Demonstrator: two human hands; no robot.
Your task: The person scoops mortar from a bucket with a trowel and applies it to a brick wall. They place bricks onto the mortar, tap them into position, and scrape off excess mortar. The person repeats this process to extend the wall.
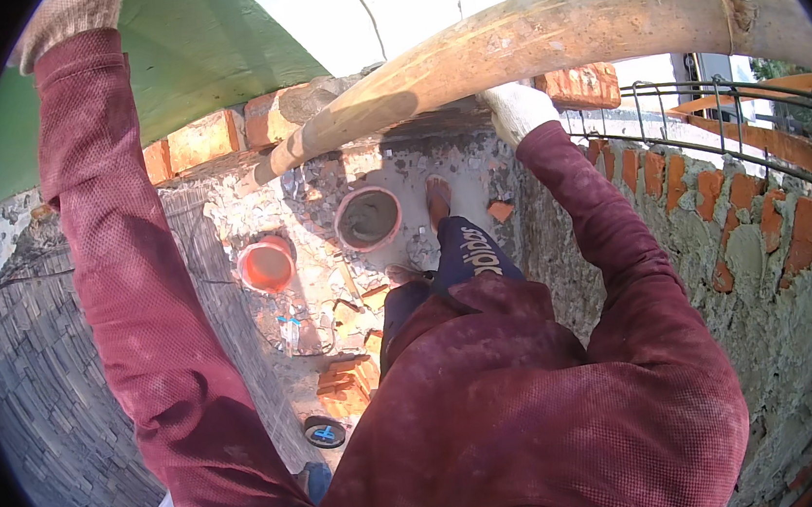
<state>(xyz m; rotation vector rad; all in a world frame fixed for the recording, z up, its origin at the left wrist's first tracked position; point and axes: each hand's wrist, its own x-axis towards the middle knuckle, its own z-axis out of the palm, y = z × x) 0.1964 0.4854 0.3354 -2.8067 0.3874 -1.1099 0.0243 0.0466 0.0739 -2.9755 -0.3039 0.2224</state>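
My left hand (pixel 66 20), in a pale knit glove, reaches up to the top left edge beside a green sheet (pixel 182 60). Its fingers run out of the picture. My right hand (pixel 519 111), in a white glove, is at the far wall under a thick bamboo pole (pixel 541 30). It is right beside the left end of an orange brick (pixel 585 87) on that wall. The pole and the glove itself hide its fingers, so I cannot make out what they grip. More bricks (pixel 204 141) lie in a row on the wall to the left.
On the rubble-strewn floor stand a bucket of grey mortar (pixel 369 220) and a smaller orange bucket (pixel 267 265). Loose bricks (pixel 344 387) and a black round container (pixel 324 431) lie nearer. Steel rebar (pixel 735 114) juts along the rough brick wall (pixel 767 248) at right. Grey stone cladding (pixel 74 354) lines the left.
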